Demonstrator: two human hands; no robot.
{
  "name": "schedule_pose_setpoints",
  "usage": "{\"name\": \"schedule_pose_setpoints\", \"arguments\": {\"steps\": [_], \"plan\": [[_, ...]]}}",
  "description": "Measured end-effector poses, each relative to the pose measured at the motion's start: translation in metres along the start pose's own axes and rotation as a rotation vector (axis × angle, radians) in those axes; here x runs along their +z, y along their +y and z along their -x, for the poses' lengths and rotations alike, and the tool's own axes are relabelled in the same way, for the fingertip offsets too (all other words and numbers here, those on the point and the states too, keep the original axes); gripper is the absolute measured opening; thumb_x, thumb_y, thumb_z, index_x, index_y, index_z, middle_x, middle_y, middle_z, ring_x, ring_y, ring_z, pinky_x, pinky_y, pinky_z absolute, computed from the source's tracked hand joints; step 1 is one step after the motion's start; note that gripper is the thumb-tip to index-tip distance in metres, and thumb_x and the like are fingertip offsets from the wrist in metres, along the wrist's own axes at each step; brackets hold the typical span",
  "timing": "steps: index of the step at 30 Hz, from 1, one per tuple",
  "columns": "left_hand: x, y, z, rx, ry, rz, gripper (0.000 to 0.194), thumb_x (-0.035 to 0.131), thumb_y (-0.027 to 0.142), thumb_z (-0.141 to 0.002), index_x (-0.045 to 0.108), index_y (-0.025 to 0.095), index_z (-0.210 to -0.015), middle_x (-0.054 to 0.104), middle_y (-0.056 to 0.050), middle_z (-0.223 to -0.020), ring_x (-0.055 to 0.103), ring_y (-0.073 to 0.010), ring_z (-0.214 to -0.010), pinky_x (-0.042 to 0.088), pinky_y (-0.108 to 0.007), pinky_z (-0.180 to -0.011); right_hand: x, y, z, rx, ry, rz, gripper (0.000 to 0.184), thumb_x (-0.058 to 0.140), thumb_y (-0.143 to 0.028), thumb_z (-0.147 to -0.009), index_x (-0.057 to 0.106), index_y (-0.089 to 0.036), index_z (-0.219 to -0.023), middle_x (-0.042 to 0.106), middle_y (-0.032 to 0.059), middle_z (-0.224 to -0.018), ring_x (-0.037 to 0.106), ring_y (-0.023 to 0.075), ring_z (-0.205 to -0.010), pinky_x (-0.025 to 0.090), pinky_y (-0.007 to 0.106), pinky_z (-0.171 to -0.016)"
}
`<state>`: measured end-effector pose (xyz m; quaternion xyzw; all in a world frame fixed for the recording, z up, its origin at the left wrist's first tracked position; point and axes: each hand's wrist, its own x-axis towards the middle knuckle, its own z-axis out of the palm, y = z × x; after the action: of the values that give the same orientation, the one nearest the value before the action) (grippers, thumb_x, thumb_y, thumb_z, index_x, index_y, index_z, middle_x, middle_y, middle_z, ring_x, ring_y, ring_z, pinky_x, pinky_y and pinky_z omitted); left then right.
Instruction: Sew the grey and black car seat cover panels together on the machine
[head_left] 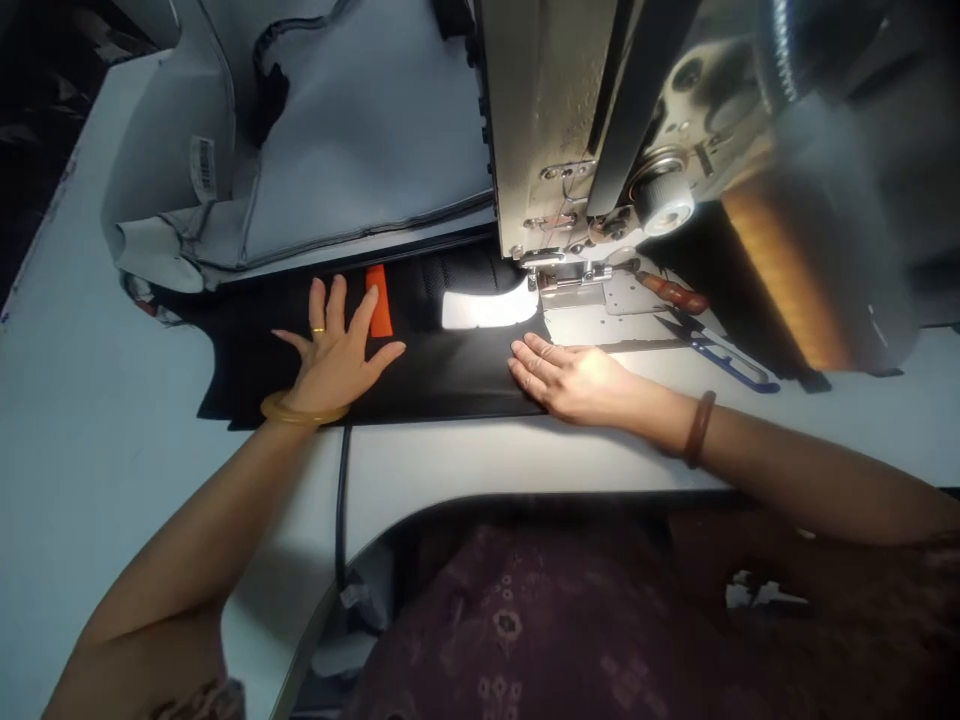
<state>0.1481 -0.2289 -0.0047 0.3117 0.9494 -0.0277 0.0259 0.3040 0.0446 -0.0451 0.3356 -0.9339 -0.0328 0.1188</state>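
Blue snips (714, 352) near wooden-handled tool (675, 294); white tabletop (112, 480).

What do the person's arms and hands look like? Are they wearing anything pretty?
Yes! The left hand has a gold-coloured ring and a round yellow bangle at the wrist. The right hand has no ring showing, but there's a reddish-brown bangle above it. No gloves, bare forearms.

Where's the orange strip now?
Head view, left of centre: the orange strip lies on the black material, its left edge overlapped by the left hand, with the white patch to its right.
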Motion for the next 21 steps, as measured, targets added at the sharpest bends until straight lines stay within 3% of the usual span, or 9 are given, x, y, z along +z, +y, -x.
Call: {"name": "schedule_pose_setpoints", "arguments": {"steps": [3,5,8,11,15,18,21], "plan": [[0.006,-0.01,-0.014,0.084,0.089,-0.026,0.062,0.044,0.05,-0.089,0.027,0.029,-0.145,0.021,-0.014,-0.152,0.011,-0.0422,-0.14,0.012,-0.077,-0.1,-0.005,-0.009,-0.008,0.014,-0.011,0.06,0.035,0.038,-0.001,-0.087,0.057,0.005,-0.117,0.058,0.0283,-0.117,0.062,0.0305,-0.105,0.057,0.038,-0.071],[0.003,0.0,-0.025,0.183,0.158,-0.022,0.058,0.045,0.044,-0.09,0.031,0.028,-0.143,0.036,-0.013,-0.145,0.027,-0.0376,-0.136,0.019,-0.068,-0.106,-0.007,-0.013,-0.013,0.005,-0.03,0.097,0.036,0.038,-0.001,-0.086,0.056,0.007,-0.116,0.057,0.0305,-0.115,0.062,0.0327,-0.103,0.056,0.038,-0.066],[-0.001,0.036,-0.042,0.412,0.261,0.031,0.048,0.043,0.03,-0.091,0.041,0.023,-0.139,0.051,-0.012,-0.131,0.047,-0.0288,-0.12,0.036,-0.048,-0.104,-0.007,-0.016,-0.018,0.018,-0.08,0.124,0.037,0.036,-0.003,-0.087,0.056,0.006,-0.116,0.058,0.0306,-0.115,0.063,0.0353,-0.101,0.055,0.036,-0.056],[-0.001,0.076,-0.06,0.594,0.323,0.047,0.038,0.041,0.024,-0.093,0.054,0.022,-0.128,0.058,-0.01,-0.119,0.053,-0.0243,-0.108,0.044,-0.037,-0.093,-0.006,-0.017,-0.022,0.067,-0.094,0.098,0.037,0.034,-0.005,-0.087,0.057,0.005,-0.115,0.058,0.0303,-0.115,0.062,0.0365,-0.101,0.054,0.036,-0.054],[0.001,0.105,-0.078,0.701,0.28,0.055,0.035,0.045,0.021,-0.091,0.058,0.024,-0.123,0.062,-0.008,-0.106,0.055,-0.0227,-0.1,0.046,-0.032,-0.084,-0.007,-0.014,-0.022,0.097,-0.075,0.026,0.038,0.032,-0.006,-0.089,0.059,0.002,-0.114,0.058,0.0271,-0.117,0.062,0.0329,-0.103,0.055,0.035,-0.06],[0.004,0.109,-0.086,0.716,0.207,0.157,0.038,0.049,0.016,-0.087,0.057,0.021,-0.123,0.062,-0.007,-0.107,0.056,-0.0205,-0.101,0.046,-0.031,-0.088,-0.007,-0.011,-0.02,0.111,-0.076,-0.016,0.038,0.032,-0.006,-0.089,0.059,0.0,-0.115,0.059,0.025,-0.118,0.062,0.0308,-0.105,0.056,0.034,-0.062],[0.008,0.107,-0.09,0.708,0.168,0.217,0.03,0.045,0.014,-0.087,0.062,0.017,-0.111,0.064,-0.006,-0.102,0.059,-0.0178,-0.096,0.047,-0.028,-0.085,-0.006,-0.011,-0.018,0.122,-0.055,-0.042,0.037,0.033,-0.006,-0.089,0.058,-0.001,-0.115,0.058,0.0252,-0.119,0.061,0.0308,-0.106,0.055,0.034,-0.061]]}}
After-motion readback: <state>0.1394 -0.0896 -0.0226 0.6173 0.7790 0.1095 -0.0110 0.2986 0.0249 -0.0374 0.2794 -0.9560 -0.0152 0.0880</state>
